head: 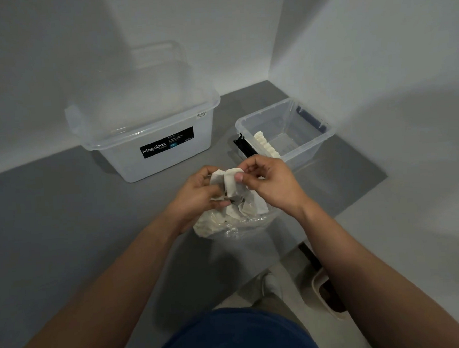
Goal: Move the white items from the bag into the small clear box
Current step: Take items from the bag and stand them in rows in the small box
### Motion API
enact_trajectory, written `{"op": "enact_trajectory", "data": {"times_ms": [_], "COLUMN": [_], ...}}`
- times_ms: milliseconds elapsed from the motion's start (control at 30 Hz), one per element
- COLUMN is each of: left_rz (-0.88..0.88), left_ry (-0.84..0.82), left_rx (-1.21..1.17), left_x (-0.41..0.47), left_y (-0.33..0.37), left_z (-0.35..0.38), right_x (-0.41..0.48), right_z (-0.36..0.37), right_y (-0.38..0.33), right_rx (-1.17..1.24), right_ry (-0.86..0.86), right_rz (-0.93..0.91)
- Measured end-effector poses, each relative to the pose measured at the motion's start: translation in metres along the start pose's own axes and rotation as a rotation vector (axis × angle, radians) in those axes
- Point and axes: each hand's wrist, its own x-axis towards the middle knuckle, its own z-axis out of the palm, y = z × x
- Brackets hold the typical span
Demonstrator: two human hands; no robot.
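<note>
One crumpled clear bag (243, 225), white items (208, 225) inside

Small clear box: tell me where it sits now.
In the head view the small clear box sits right of centre on the grey counter, right of the Megabox and just beyond the right hand.

large clear box (151, 141) | black label (166, 142) on front wall | reads "Megabox" in white | smaller print and "12L" badge too blurred to confirm

Crumpled clear bag (231, 219) near small clear box (315, 139).
</note>
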Motion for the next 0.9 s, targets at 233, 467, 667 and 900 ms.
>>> {"op": "enact_trajectory", "data": {"times_ms": [233, 467, 667, 900], "left_rz": [0.054, 0.067, 0.118, 0.104], "left_ry": [-0.058, -0.010, -0.026, 0.080], "left_rx": [-0.020, -0.028, -0.056, -0.153], "left_x": [0.004, 0.013, 0.021, 0.042], "left_y": [0.008, 0.014, 0.036, 0.046], "left_z": [0.013, 0.019, 0.032, 0.052], "right_x": [0.004, 0.008, 0.024, 0.060], "right_z": [-0.011, -0.037, -0.076, -0.134], "right_y": [0.002, -0.015, -0.040, -0.044], "right_rx": [0.082, -0.075, -0.259, -0.510], "right_ry": [-0.013, -0.008, -0.130, 0.025], "right_rz": [0.002, -0.039, -0.132, -0.290]}}
